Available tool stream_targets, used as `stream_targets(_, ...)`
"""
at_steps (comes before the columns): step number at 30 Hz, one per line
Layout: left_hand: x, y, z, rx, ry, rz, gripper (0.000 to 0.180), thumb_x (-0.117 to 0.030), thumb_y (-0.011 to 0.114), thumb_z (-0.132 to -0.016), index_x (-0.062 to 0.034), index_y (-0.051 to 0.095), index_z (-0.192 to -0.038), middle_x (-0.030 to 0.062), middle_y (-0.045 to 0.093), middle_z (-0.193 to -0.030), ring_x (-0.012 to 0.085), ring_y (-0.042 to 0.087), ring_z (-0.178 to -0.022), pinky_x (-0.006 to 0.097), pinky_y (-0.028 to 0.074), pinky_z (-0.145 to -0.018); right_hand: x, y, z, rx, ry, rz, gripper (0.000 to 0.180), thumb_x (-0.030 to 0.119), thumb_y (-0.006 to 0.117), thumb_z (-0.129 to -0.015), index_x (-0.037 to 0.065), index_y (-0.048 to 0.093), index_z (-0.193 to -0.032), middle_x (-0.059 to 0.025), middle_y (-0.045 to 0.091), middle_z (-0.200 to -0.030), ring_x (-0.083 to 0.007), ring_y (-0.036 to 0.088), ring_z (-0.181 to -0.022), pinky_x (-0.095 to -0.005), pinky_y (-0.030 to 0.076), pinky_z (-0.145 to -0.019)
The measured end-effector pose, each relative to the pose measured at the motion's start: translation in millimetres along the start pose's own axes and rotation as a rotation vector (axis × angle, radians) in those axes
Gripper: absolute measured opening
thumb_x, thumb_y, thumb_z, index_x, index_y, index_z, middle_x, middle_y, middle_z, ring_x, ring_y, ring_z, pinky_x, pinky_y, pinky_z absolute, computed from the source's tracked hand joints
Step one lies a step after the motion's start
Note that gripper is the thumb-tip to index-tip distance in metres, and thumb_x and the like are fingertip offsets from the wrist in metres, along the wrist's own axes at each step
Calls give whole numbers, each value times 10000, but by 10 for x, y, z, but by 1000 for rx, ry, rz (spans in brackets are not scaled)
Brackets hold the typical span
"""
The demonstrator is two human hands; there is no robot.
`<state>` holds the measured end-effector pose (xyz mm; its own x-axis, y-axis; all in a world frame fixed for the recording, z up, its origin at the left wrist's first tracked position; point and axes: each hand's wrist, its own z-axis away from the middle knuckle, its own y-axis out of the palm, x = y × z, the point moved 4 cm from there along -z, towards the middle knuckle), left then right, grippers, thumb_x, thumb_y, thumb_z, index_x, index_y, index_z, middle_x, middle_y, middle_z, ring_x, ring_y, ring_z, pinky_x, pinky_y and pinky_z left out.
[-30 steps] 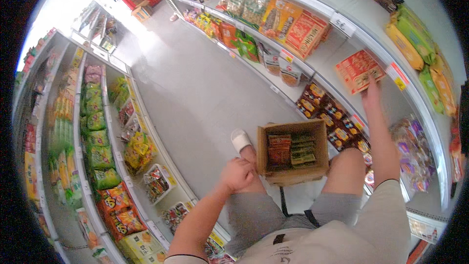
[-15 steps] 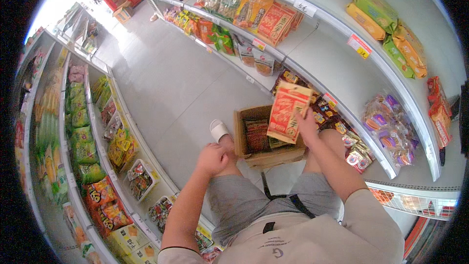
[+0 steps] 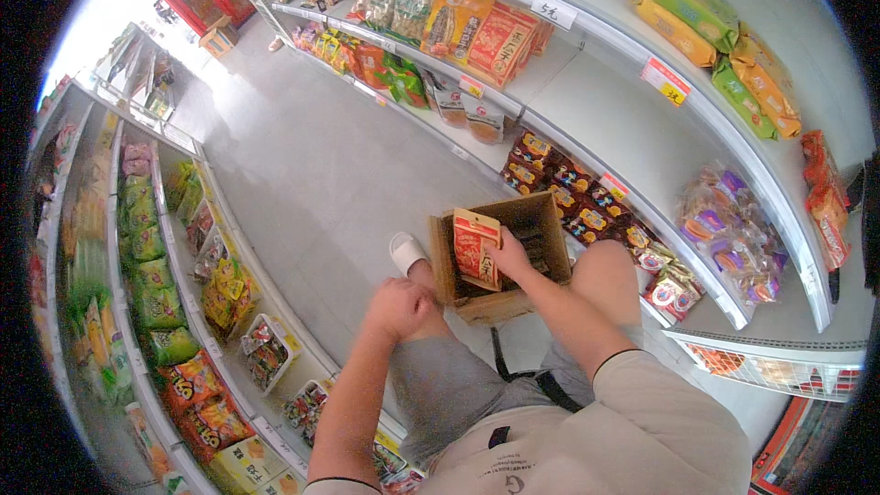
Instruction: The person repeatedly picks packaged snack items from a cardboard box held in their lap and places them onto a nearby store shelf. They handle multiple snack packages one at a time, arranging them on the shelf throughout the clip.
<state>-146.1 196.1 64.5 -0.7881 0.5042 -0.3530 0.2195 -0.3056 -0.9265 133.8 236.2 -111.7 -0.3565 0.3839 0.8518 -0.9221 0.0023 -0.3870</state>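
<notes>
A red and cream snack packet (image 3: 478,252) stands tilted in the mouth of an open cardboard box (image 3: 444,297). My right hand (image 3: 511,257) grips its right edge. Deeper in the box more packed goods show dimly, too dark to tell apart. My left hand (image 3: 403,308) rests by my left knee, its fingers curled in and nothing showing in them. The box sits on the floor between my feet, close to the lowest shelf of brown snack packets (image 3: 587,219).
Shelving on the right holds similar red packets (image 3: 500,43), green and yellow packs (image 3: 698,18) and clear bags of wrapped snacks (image 3: 724,229). On the left, another shelf unit carries green bags (image 3: 158,284) and a white basket (image 3: 266,353). A grey tiled aisle (image 3: 293,156) runs between them.
My right hand has brought the snack packet leftward and down, from above the box's right side into its opening. My left hand stays near my knee. The view has shifted slightly.
</notes>
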Motion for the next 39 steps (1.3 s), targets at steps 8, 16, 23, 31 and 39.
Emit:
stream_targets(8, 120, 71, 77, -132, 43, 58, 190, -228, 632, -853, -80, 733, -913, 132, 756, -878, 339, 726, -958, 488, 561, -914, -299, 258, -165, 355, 90, 259, 764, 382, 765, -1011, -33, 489, -1591, -247, 605, -1549, -385, 607, -1403, -440, 501, -1145)
stream_targets(16, 107, 63, -117, -131, 93, 114, 194, -217, 628, -845, -74, 727, -932, 137, 753, -895, 349, 721, -952, 502, 559, -909, -446, 415, -36, 628, -51, 750, 479, 161, 686, -978, 120, 666, -1455, -198, 706, -1400, -405, 674, -1275, -503, 564, -1049)
stream_targets(23, 163, 163, -182, -110, 111, 165, 165, -212, 635, -828, -74, 705, -884, 131, 747, -879, 348, 713, -926, 495, 549, -887, -717, 346, -127, 737, -94, 1255, 323, 116, 666, -975, 42, 769, -1273, -214, 739, -1330, -399, 682, -1270, -518, 599, -1022)
stream_targets(31, 136, 129, -200, -107, 95, 152, 168, -219, 637, -837, -74, 709, -882, 125, 750, -873, 346, 714, -932, 499, 550, -891, -742, 461, -62, 565, -189, 1006, 242, 187, 646, -944, 76, 815, -1077, -192, 804, -1094, -399, 774, -1014, -564, 631, -836)
stream_targets(39, 126, 94, -198, -132, 57, 100, 159, -230, 643, -851, -91, 712, -886, 133, 747, -847, 349, 720, -907, 513, 555, -861, -597, 523, 169, 784, -26, 897, 495, 418, 624, -1039, 88, 693, -1402, -204, 721, -1365, -426, 681, -1253, -573, 562, -1030)
